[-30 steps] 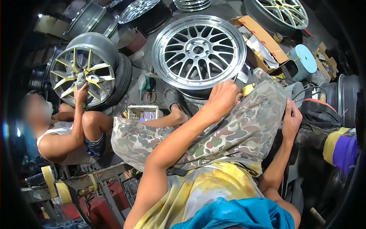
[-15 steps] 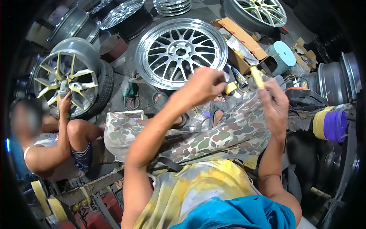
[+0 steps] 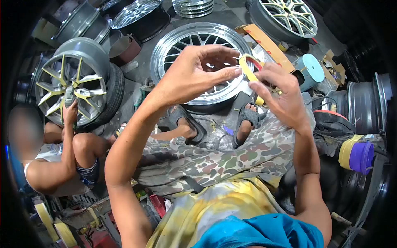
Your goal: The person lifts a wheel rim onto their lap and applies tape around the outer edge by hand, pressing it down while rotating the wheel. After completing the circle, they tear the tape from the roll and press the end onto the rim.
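A narrow roll of yellow masking tape (image 3: pixel 247 68) with a red inner ring is held up in the fingers of my right hand (image 3: pixel 281 93), over the near right of the wheel. My left hand (image 3: pixel 194 70) is raised beside it, palm facing the roll. Its fingers are curved and the thumb is apart from them, with the fingertips right at the roll's left edge. Below both hands lies a silver mesh-spoke alloy wheel (image 3: pixel 165 43) with a polished lip, face up and partly covered by my left hand.
At the left a crouching person (image 3: pixel 58 173) works with a handheld tool on a yellow-spoked wheel (image 3: pixel 51 89). A cardboard box (image 3: pixel 266 45) and a light blue stool (image 3: pixel 310 68) stand beyond my right hand. Yellow and purple tape rolls (image 3: pixel 359 157) hang at the right. Other rims surround the floor.
Both hands have come closer together at the tape roll. My left hand rose and its fingers spread from a closed shape. The roll turned so its ring shows. My legs shifted, uncovering both sandals.
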`<state>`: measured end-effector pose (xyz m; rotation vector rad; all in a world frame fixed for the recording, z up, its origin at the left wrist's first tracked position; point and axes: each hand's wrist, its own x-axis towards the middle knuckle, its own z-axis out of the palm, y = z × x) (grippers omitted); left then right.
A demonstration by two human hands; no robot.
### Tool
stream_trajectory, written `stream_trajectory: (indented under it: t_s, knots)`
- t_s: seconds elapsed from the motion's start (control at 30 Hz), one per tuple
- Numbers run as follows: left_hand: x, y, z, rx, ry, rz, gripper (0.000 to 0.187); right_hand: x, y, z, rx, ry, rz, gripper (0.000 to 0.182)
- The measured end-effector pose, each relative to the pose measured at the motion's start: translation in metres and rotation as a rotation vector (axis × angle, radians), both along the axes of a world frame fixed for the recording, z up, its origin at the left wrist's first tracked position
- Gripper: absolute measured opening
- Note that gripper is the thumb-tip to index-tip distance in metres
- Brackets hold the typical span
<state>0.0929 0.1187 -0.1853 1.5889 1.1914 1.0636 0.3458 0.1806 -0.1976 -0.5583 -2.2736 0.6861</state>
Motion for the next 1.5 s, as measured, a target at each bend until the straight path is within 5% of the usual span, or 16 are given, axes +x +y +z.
stream_trajectory:
  t_s: [0.27,0.3,0.37,0.43,0.47,0.5,0.53,0.6,0.73,0.83,0.87,0.97,1.17,1.5]
  knots:
    - [-0.056,0.031,0.011,0.210,-0.060,0.006,0.026,-0.066,0.056,0.027,0.206,-0.131,0.094,0.024]
    - [-0.074,0.032,0.024,-0.041,-0.065,-0.033,0.025,-0.074,0.063,0.029,0.226,-0.171,0.126,0.022]
    - [-0.086,0.039,0.015,-0.103,-0.181,0.070,0.021,-0.103,0.075,0.030,0.344,-0.164,0.200,0.021]
    - [-0.102,0.048,0.002,-0.152,-0.148,0.187,0.018,-0.124,0.082,0.046,0.096,-0.270,0.268,0.035]
    - [-0.114,0.050,-0.011,-0.084,-0.181,0.189,0.018,-0.149,0.094,0.014,0.168,-0.095,0.297,0.017]
    - [-0.124,0.052,-0.022,-0.019,-0.210,0.193,0.017,-0.150,0.102,0.017,0.219,-0.306,0.270,0.019]
    - [-0.127,0.051,-0.002,-0.148,-0.102,0.246,0.017,-0.159,0.108,0.004,0.161,-0.285,0.268,0.018]
    - [-0.164,0.056,-0.045,-0.096,-0.150,0.325,0.015,-0.178,0.111,-0.020,-0.028,-0.091,0.345,0.018]
    - [-0.214,0.060,-0.087,-0.157,-0.091,0.435,0.022,-0.208,0.130,-0.074,-0.062,-0.218,0.312,0.022]
    - [-0.208,0.057,-0.113,-0.215,0.191,0.571,0.021,-0.207,0.151,-0.092,-0.256,-0.167,0.664,0.026]
    - [-0.212,0.055,-0.121,-0.255,0.181,0.590,0.022,-0.234,0.123,-0.139,-0.255,0.163,0.263,0.022]
    - [-0.218,0.049,-0.138,-0.446,0.318,0.642,0.023,-0.225,0.117,-0.191,-0.439,0.040,0.347,0.023]
    - [-0.219,0.046,-0.162,-0.825,0.519,0.421,0.022,-0.210,0.059,-0.247,-0.751,-0.010,0.363,0.021]
    - [-0.200,0.073,-0.171,-0.763,1.132,0.108,0.021,-0.210,0.057,-0.235,-0.989,-0.254,0.564,0.024]
